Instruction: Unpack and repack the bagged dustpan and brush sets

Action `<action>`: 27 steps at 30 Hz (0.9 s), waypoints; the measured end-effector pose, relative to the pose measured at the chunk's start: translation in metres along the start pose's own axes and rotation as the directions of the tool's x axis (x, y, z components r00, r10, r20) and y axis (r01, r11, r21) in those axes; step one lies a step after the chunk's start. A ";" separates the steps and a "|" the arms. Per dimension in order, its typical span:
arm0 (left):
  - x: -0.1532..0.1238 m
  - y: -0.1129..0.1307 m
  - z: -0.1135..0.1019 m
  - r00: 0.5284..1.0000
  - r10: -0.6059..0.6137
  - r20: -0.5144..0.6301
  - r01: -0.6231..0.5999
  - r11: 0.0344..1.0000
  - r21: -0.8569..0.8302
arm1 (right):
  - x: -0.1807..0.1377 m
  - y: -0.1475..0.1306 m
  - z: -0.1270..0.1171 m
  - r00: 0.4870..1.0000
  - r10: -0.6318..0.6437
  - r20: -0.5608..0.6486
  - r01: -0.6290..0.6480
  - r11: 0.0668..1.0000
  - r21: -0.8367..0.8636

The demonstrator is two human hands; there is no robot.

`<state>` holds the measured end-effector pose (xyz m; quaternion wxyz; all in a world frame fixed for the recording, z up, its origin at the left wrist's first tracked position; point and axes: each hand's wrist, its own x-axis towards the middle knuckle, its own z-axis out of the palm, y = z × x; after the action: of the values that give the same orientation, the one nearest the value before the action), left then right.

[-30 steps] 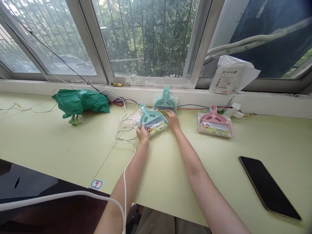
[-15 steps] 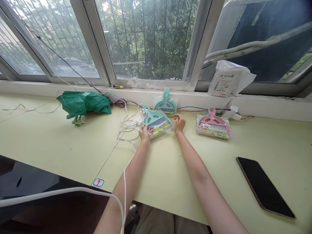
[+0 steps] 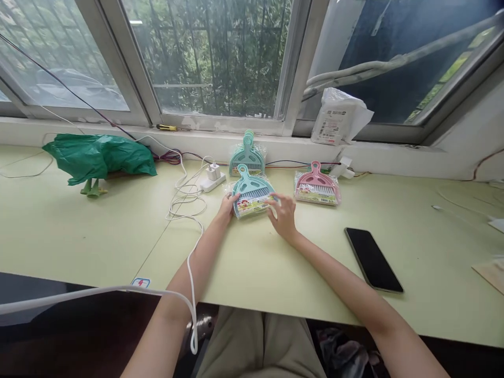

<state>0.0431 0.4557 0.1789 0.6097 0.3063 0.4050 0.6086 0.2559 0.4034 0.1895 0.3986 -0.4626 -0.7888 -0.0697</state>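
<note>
Blue dustpan set (image 3: 252,188), near counter's back edge (image 3: 279,172): your left hand (image 3: 226,208) pinches it, right hand (image 3: 283,216) spread; slick wrapping (image 3: 255,206) could slip.

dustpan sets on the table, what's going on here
A person's left hand holds a clear-wrapped, pale-blue plastic dustpan set by its left edge; the right hand is at its right edge, grip unclear. Wrapped turquoise plastic sets sit behind it; a wrapped pink plastic set lies to its right.
</note>
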 end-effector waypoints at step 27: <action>-0.053 -0.006 0.042 0.948 -0.097 0.305 0.067 0.992 0.106 | -0.034 0.027 -0.025 0.754 0.512 0.411 -0.556 0.166 0.814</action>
<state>0.0862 0.4080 0.2005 0.6753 0.4090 0.3451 0.5076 0.3003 0.3839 0.1759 0.5637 -0.4142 -0.4862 0.5237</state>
